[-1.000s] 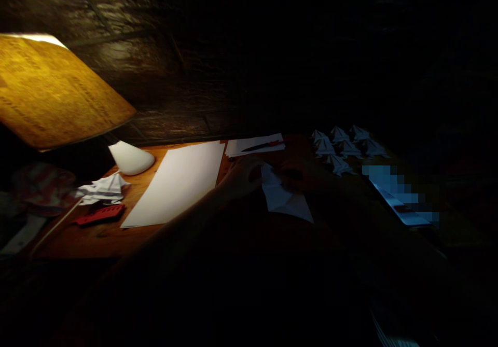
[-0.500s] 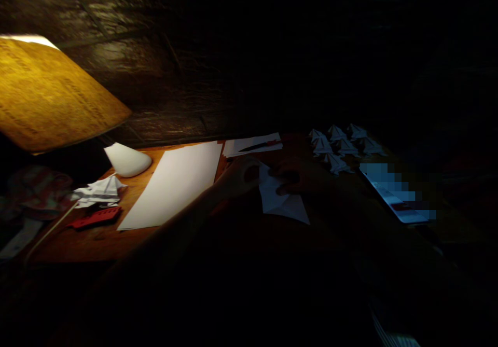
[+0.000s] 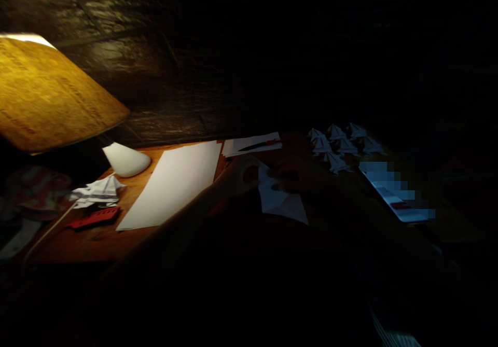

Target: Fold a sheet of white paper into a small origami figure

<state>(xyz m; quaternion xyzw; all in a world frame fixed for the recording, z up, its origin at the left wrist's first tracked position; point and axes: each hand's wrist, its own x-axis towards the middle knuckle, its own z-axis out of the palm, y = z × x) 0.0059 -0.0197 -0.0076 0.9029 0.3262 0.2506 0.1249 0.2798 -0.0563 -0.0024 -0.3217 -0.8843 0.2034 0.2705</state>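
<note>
Both of my hands are at a creased piece of white paper (image 3: 284,205) in the dim middle of the table. My left hand (image 3: 243,176) is closed on the paper's upper left edge, thumb and fingers curled together. From the other side my right hand (image 3: 293,175) grips the upper part, its fingers bent over the sheet. The lower part of the paper spreads out toward me with fold lines across it. Deep shadow hides most of the right fingers and both forearms.
A stack of white sheets (image 3: 175,183) lies left of my hands. Behind them, a knife (image 3: 259,144) rests on smaller papers (image 3: 233,147). Several folded paper figures (image 3: 336,161) stand back right, near a lit phone (image 3: 397,202). Left are a lamp (image 3: 128,161), crumpled-looking folded paper (image 3: 99,191) and a red object (image 3: 95,217).
The right fingers have shifted slightly on the paper. Both hands keep their hold, and the paper stays in nearly the same place.
</note>
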